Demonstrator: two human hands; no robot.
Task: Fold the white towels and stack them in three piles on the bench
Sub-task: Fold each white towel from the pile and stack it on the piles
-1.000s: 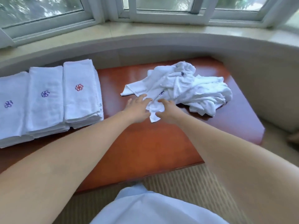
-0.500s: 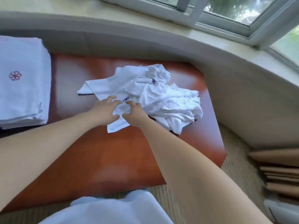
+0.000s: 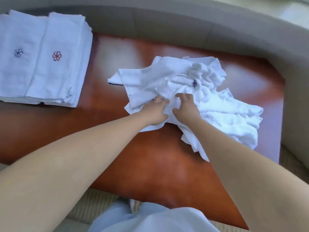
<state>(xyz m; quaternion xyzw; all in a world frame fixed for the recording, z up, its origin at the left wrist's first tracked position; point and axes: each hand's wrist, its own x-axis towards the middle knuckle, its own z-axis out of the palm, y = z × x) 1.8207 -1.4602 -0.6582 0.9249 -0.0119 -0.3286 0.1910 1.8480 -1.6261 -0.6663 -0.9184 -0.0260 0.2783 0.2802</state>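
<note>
both hands have slid deeper into the crumpled pile of white cotton towels; left hand and right hand fingers curl, gripping soft, light cloth; take a corner.

The glossy reddish-brown wooden surface carries a crumpled heap of white cloth towels. One folded white towel stack bears a red pinwheel flower; its neighbouring folded white stack a purple one

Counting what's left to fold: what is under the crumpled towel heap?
The heap lies directly on the bench; red-brown wood shows all round it. Both hands are on top. How many towels it holds is hidden.
</note>
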